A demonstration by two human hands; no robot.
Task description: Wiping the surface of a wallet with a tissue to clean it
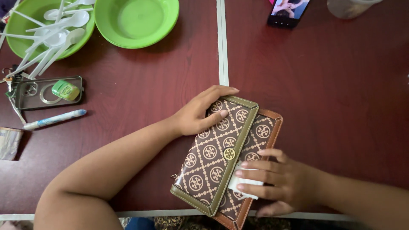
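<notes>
A brown patterned wallet (215,159) with an olive-green flap and a round gold clasp lies tilted on the dark red table (332,98) near its front edge. My left hand (200,113) rests on the wallet's upper left corner and steadies it, fingers spread along the top edge. My right hand (277,181) presses a small folded white cloth (239,185) against the wallet's lower right side, beside the flap's edge. The cloth is partly hidden under my fingers.
At the back left stand two green bowls, one holding several white plastic spoons (51,30), the other bowl (136,19) without anything in it. A phone case (47,91) with a small green container, a pen (53,119) and keys lie at left. A phone (287,12) stands at the back.
</notes>
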